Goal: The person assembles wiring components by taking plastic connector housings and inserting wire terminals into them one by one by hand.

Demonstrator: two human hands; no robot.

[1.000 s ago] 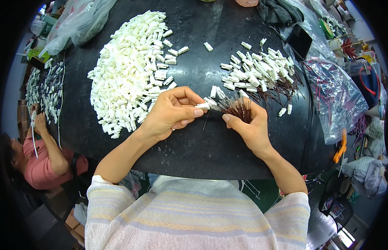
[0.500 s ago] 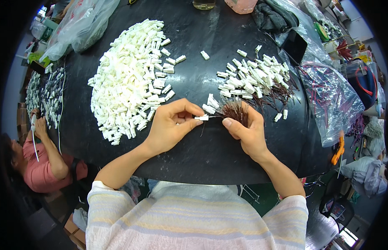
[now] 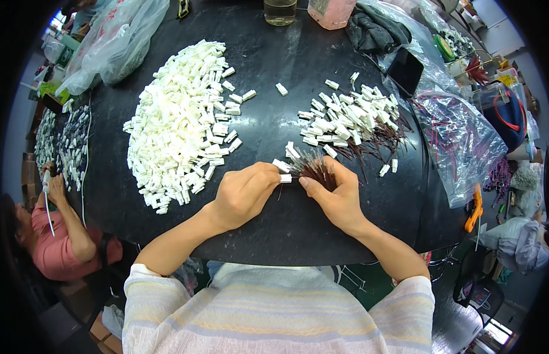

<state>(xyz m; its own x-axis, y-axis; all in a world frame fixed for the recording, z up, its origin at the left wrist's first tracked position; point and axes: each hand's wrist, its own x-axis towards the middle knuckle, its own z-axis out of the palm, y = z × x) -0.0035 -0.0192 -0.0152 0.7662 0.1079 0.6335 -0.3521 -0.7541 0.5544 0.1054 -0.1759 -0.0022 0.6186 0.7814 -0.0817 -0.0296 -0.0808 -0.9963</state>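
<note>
My left hand (image 3: 245, 193) is closed, its fingertips pinching a small white block-shaped piece (image 3: 286, 178). In my right hand (image 3: 340, 200) is a bunch of thin dark-brown wire-like stems (image 3: 314, 168), gripped between thumb and fingers. The held white piece touches the near end of that bunch, with a thin dark strand hanging below it. A few white pieces (image 3: 291, 148) stick out just beyond the bunch. Left of my hands lies a large heap of loose white pieces (image 3: 174, 130). Beyond my right hand is a smaller pile of white pieces with brown stems attached (image 3: 351, 115).
A phone (image 3: 405, 72) and a clear plastic bag (image 3: 460, 147) lie at the right of the black table (image 3: 268, 236), with an orange-handled tool (image 3: 474, 209) near its edge. At the back stand a glass of liquid (image 3: 280, 12) and a pink container (image 3: 330, 13). A co-worker (image 3: 68, 236) sits at left.
My left hand has turned so its back shows more, and its fingers have curled in around the white piece. The view has shifted slightly. My right hand keeps its hold on the stems.
</note>
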